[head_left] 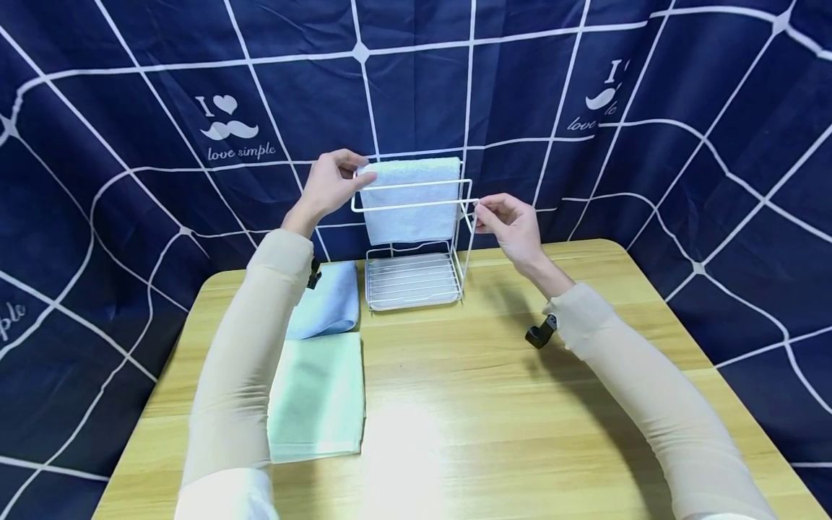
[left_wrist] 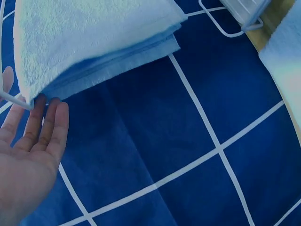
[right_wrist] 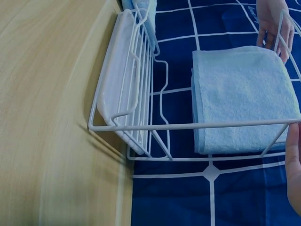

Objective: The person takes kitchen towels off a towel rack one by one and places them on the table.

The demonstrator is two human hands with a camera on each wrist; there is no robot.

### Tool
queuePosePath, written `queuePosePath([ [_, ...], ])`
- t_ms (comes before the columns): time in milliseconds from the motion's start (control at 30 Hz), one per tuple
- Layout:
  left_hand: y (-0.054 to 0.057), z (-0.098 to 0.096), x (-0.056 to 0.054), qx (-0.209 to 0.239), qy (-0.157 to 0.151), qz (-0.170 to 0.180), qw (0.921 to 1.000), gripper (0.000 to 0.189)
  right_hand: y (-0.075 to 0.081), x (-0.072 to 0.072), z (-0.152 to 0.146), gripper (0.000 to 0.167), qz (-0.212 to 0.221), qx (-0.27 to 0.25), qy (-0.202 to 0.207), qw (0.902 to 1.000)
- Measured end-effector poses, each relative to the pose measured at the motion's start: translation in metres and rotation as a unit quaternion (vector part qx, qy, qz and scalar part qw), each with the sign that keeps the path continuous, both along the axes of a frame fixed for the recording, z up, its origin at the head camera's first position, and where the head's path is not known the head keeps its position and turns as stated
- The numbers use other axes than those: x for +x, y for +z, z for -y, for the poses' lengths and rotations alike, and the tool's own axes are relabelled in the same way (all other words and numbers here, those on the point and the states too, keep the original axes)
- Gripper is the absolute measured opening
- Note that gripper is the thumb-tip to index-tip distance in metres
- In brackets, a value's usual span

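Observation:
A white wire rack (head_left: 464,249) stands at the table's back edge, with a folded pale blue towel (head_left: 416,217) draped over its rear top rail. My left hand (head_left: 331,180) is at the rack's upper left end. In the left wrist view, its nearly straight fingers (left_wrist: 49,129) touch the towel's corner beside a rail end, and the thumb stands apart from them. At the upper right corner, my right hand (head_left: 513,227) pinches the rack's front rail between thumb and fingers. The right wrist view shows those fingertips (right_wrist: 294,146) at the rail, only partly in frame.
A white tray (right_wrist: 115,75) lies in the rack's base. Left of the rack, a blue cloth (head_left: 331,300) lies behind a folded mint green cloth (head_left: 318,397) on the wooden table (head_left: 487,419). Dark blue curtain (head_left: 416,94) with white lines hangs close behind the rack.

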State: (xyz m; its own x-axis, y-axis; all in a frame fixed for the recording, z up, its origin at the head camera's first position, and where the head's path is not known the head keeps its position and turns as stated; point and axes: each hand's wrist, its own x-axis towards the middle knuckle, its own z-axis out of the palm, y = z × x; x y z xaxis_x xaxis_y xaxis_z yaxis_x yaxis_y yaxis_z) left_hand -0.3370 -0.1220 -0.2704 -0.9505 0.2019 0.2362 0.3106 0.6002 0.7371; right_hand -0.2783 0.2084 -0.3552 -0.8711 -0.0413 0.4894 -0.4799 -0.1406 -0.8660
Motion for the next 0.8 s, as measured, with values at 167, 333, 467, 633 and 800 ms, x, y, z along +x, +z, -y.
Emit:
queuePosePath([
  [167,0.001,-0.003,-0.003,-0.002,0.006,0.008,0.9999,0.043,0.000,0.000,0.000,0.003,-0.003,0.001,-0.004,1.0000],
  [333,0.003,-0.002,-0.005,-0.012,0.011,0.017,0.9997,0.045,0.001,0.000,0.000,0.008,-0.003,0.002,-0.003,1.0000],
  [467,0.005,-0.002,-0.007,-0.017,0.012,0.017,0.9996,0.044,0.001,-0.001,0.001,0.007,-0.004,0.001,-0.003,1.0000],
  [633,0.006,-0.006,-0.010,-0.021,0.003,0.013,0.9997,0.039,0.000,-0.002,0.000,0.022,-0.001,0.006,-0.002,1.0000],
  [800,0.006,-0.012,-0.013,-0.025,-0.010,0.002,0.9996,0.036,-0.001,-0.002,0.000,0.007,0.001,0.004,-0.006,1.0000],
])
